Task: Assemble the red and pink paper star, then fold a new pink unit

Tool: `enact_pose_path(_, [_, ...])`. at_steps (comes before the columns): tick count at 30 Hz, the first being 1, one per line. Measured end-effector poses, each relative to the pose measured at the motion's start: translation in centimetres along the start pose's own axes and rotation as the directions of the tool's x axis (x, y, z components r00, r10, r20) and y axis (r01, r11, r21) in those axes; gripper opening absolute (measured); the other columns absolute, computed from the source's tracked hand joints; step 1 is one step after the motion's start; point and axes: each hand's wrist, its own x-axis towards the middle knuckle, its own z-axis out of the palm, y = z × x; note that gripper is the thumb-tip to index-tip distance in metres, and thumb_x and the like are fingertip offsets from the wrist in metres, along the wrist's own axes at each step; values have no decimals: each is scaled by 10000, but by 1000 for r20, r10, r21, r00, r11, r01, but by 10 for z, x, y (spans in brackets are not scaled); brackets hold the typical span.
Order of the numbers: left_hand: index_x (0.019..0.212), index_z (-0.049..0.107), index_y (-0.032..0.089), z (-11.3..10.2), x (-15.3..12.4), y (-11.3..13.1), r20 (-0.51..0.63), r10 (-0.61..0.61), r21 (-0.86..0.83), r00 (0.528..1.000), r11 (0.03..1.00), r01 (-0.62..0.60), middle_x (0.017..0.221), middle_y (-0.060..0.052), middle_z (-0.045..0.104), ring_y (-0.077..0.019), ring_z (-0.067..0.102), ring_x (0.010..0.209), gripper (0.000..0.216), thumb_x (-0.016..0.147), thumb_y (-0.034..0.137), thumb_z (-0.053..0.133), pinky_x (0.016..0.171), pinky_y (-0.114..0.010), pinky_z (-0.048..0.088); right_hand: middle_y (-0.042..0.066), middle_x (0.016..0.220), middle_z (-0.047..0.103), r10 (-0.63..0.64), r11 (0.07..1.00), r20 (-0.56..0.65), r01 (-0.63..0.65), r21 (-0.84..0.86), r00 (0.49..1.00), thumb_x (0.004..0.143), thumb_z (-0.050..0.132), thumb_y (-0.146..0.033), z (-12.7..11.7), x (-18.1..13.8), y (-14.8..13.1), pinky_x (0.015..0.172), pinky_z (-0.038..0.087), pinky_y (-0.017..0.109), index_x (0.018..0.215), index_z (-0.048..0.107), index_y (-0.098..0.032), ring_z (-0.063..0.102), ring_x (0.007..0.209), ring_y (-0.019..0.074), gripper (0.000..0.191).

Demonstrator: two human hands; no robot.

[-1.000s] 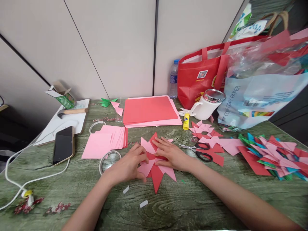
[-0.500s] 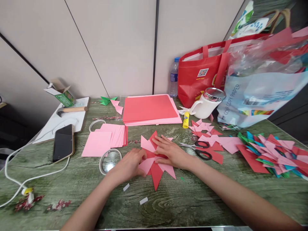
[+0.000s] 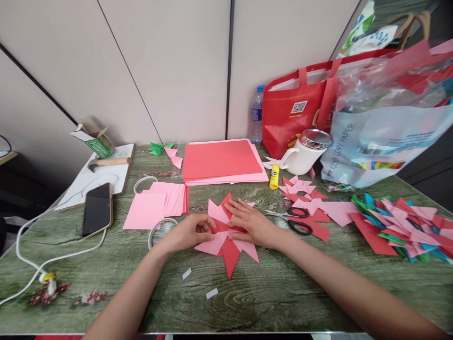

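Under the right hand (image 3: pixel 253 224) lies a spiky, layered paper star (image 3: pixel 222 239).

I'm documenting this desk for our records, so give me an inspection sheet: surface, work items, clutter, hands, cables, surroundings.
Surface: green wood-patterned tabletop with red floral marks.
Work items: red-and-pink paper star; fanned pink paper squares left of it; scissors to its right, slightly open.
Clutter: two white scraps in front; hammer on a white board; mixed folded-paper pile far right.
Hands: right hand spread on the star; left hand curled at its left side, grip unclear.
Cables: white cable running left from the smartphone.
Surroundings: pale panelled wall behind; water bottle and red tote bag before it.
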Motion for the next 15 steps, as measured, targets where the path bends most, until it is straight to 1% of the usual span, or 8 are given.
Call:
enact_pose_path(2, [835,564,161,-2,-1,1,31,-28,-34,999,999,29,665,27,576,-105,498,605,147,699,196,606,557,-227,378,159,1383,423,1,1000,0,-1,-6,1000,823,566,-466,0,0,0,1071,265,533,946,640,-172,320,1322,284,327])
enact_pose_path(4, [841,567,157,-2,0,1,26,-34,-39,999,999,35,662,26,583,-105,502,601,160,691,194,611,556,-228,380,152,1381,428,-2,1000,3,2,-14,1000,823,566,-469,0,0,0,1073,264,529,943,637,-177,318,1323,280,323])
enact_pose_path(6, [830,572,157,-1,1,-1,-10,-23,-35,1000,999,23,659,29,576,-104,503,606,151,691,200,614,564,-229,385,149,1383,427,-4,1000,10,4,-18,1000,828,557,-474,0,0,0,1079,260,520,937,635,-176,311,1327,275,327])
enact_pose_path(8, [806,575,155,1,3,-4,-75,-12,-12,997,1000,11,641,40,550,-101,492,594,138,681,191,622,564,-228,384,163,1385,419,-4,1000,14,4,-23,1000,836,547,-474,-1,0,0,1086,250,509,938,636,-161,305,1330,275,341])
enact_pose_path(10, [784,575,154,3,5,-7,-158,-8,47,987,999,15,628,52,519,-97,467,573,161,643,161,651,550,-225,374,185,1383,413,-2,1000,15,3,-27,1000,841,544,-470,-1,0,0,1090,242,503,946,639,-144,300,1331,280,355])
enact_pose_path(12, [783,575,157,6,7,-11,-230,-1,145,973,989,36,636,56,500,-99,451,564,217,597,129,684,536,-224,362,189,1382,411,-1,1000,17,2,-29,1000,843,541,-467,-1,0,-1,1089,241,506,955,640,-144,295,1333,282,356])
enact_pose_path(15, [820,575,165,9,8,-14,-282,63,321,957,947,33,697,40,515,-118,472,601,253,603,116,694,553,-236,371,169,1389,410,0,1000,18,1,-20,1000,841,541,-472,-2,1,-1,1083,250,518,951,637,-161,295,1334,278,344])
